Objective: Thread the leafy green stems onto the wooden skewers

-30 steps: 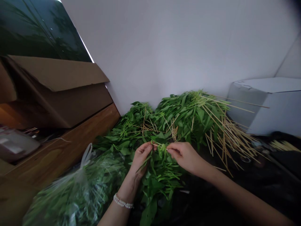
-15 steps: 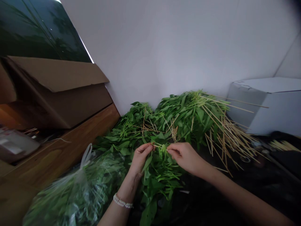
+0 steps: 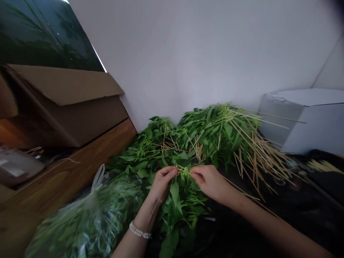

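Note:
My left hand (image 3: 163,181), a double strand of white beads at its wrist, pinches leafy green stems (image 3: 185,173) between thumb and fingertips. Facing it, my right hand (image 3: 206,179) is closed on a thin bamboo skewer (image 3: 266,208), which runs back beside the forearm. Between the two hands the bright green stems bunch up around the skewer's front end; the exact contact is too small to make out. Below them lies a pile of loose leafy greens (image 3: 185,215).
Behind the hands, skewered greens (image 3: 209,125) are heaped against the white wall, their bamboo skewers (image 3: 264,157) pointing right. A clear plastic bag of greens (image 3: 94,215) sits at left, near a cardboard box (image 3: 80,118) on a wooden surface. A white box (image 3: 314,122) stands at right.
Both hands have dipped slightly, still close together. More of the skewer shows behind the right hand, and a leaf under the left hand has swung to the right.

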Motion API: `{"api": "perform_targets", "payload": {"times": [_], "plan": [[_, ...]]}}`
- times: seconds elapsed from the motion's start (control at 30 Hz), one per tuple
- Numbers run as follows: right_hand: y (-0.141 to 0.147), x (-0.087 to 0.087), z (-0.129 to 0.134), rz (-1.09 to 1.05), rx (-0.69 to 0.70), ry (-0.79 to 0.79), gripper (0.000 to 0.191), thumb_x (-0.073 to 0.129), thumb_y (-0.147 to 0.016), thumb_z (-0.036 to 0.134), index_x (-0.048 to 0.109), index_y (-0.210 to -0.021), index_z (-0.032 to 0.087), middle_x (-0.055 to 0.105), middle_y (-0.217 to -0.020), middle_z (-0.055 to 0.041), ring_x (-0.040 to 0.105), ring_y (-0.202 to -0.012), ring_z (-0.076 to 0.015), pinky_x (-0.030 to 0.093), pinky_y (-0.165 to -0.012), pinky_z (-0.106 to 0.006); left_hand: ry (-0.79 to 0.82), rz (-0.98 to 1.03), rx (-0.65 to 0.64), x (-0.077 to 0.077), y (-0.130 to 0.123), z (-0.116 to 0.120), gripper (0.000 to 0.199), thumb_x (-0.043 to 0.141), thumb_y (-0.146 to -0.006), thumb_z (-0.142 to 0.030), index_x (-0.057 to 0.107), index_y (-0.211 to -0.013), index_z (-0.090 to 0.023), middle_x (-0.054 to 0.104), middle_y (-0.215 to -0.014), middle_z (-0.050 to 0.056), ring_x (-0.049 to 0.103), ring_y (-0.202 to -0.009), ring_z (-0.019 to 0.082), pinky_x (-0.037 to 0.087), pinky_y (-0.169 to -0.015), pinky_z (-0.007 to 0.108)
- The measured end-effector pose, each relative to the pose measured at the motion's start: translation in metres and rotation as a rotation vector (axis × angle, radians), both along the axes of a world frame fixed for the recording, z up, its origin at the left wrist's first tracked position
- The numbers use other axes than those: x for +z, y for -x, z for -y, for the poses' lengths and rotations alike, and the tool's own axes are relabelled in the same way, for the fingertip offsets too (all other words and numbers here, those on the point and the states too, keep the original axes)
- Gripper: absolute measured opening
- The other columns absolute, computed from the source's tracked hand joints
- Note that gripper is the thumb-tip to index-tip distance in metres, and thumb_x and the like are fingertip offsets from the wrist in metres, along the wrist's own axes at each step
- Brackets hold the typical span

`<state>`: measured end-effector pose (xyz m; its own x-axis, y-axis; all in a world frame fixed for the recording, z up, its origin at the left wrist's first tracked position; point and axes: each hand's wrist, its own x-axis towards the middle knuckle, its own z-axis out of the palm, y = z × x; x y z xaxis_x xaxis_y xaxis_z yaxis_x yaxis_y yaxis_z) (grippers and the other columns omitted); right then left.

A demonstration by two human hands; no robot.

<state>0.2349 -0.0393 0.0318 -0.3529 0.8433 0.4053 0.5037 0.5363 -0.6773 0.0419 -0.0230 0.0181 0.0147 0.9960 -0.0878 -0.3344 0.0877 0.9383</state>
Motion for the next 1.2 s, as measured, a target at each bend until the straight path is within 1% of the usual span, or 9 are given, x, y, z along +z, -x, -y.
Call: {"api": "perform_targets", "payload": {"times": [0.27,0.4,0.5,0.7,0.87,0.93,1.03,1.1,1.2], "plan": [[-0.001,0.004,0.001,-0.032,0.026,0.025,0.023,0.048,-0.087,0.016,0.064,-0.072,0.018,0.059,-0.064,0.0016,0.050,-0.058,-0.0106,0.034,-0.058,-0.022,-0.018,0.037,0.001,-0.003,0.002,0.000,0.034,0.090,-0.051,-0.029,0.075,-0.078,-0.015,0.074,-0.076,0.003,0.064,-0.065,0.011,0.050,-0.066,0.021],[-0.008,0.010,-0.001,-0.017,0.031,0.047,0.020,0.050,-0.088,0.018,0.068,-0.079,0.019,0.062,-0.067,0.0019,0.051,-0.059,-0.0105,0.035,-0.059,-0.022,-0.027,0.078,0.087,-0.003,0.009,-0.005,0.033,0.090,-0.051,-0.029,0.075,-0.077,-0.016,0.073,-0.071,0.001,0.063,-0.058,0.010,0.050,-0.063,0.021],[-0.013,0.013,-0.002,-0.005,0.025,0.071,0.020,0.051,-0.088,0.020,0.069,-0.079,0.018,0.062,-0.066,0.0021,0.051,-0.058,-0.0104,0.035,-0.057,-0.022,-0.021,0.072,0.126,-0.003,0.012,-0.007,0.036,0.091,-0.050,-0.031,0.074,-0.077,-0.015,0.072,-0.068,0.001,0.062,-0.056,0.010,0.049,-0.059,0.020],[-0.012,0.010,-0.003,0.026,0.016,0.050,0.022,0.049,-0.087,0.018,0.068,-0.076,0.018,0.062,-0.066,0.0011,0.051,-0.060,-0.0110,0.035,-0.059,-0.023,0.017,0.076,0.088,-0.002,0.009,-0.005,0.034,0.092,-0.047,-0.029,0.073,-0.071,-0.014,0.071,-0.066,0.001,0.062,-0.056,0.010,0.049,-0.059,0.020],[-0.011,0.009,-0.004,0.024,0.017,0.041,0.021,0.050,-0.087,0.017,0.068,-0.077,0.018,0.062,-0.066,0.0009,0.051,-0.060,-0.0109,0.035,-0.059,-0.022,-0.029,0.060,0.075,-0.001,0.006,-0.004,0.031,0.091,-0.050,-0.030,0.071,-0.069,-0.015,0.070,-0.070,-0.001,0.061,-0.060,0.009,0.048,-0.061,0.019],[-0.010,0.009,-0.004,0.025,0.013,0.039,0.021,0.050,-0.087,0.017,0.069,-0.077,0.018,0.062,-0.066,0.0011,0.051,-0.059,-0.0107,0.034,-0.059,-0.022,-0.078,0.025,0.049,-0.002,0.004,-0.002,0.031,0.090,-0.052,-0.030,0.072,-0.072,-0.016,0.071,-0.075,0.000,0.062,-0.065,0.010,0.049,-0.065,0.019],[-0.011,0.010,-0.005,0.027,0.028,0.055,0.021,0.050,-0.087,0.018,0.069,-0.078,0.018,0.062,-0.066,0.0013,0.051,-0.058,-0.0105,0.033,-0.057,-0.022,-0.128,-0.097,-0.050,-0.003,0.001,0.001,0.034,0.089,-0.055,-0.027,0.074,-0.084,-0.015,0.073,-0.084,0.003,0.064,-0.074,0.012,0.050,-0.073,0.020],[-0.014,0.013,-0.005,0.037,0.046,0.073,0.021,0.050,-0.087,0.019,0.070,-0.080,0.018,0.063,-0.067,0.0012,0.051,-0.058,-0.0106,0.034,-0.057,-0.022,-0.120,-0.136,-0.089,-0.003,-0.001,0.003,0.035,0.087,-0.060,-0.028,0.073,-0.089,-0.014,0.072,-0.083,0.004,0.065,-0.072,0.013,0.051,-0.072,0.022],[-0.025,0.020,-0.007,0.072,0.052,0.097,0.021,0.050,-0.087,0.021,0.070,-0.083,0.018,0.064,-0.068,0.0006,0.053,-0.059,-0.0112,0.035,-0.058,-0.022,-0.117,-0.039,-0.017,-0.001,0.003,0.001,0.033,0.084,-0.064,-0.032,0.070,-0.088,-0.014,0.071,-0.078,0.002,0.063,-0.063,0.012,0.053,-0.064,0.023]]}}
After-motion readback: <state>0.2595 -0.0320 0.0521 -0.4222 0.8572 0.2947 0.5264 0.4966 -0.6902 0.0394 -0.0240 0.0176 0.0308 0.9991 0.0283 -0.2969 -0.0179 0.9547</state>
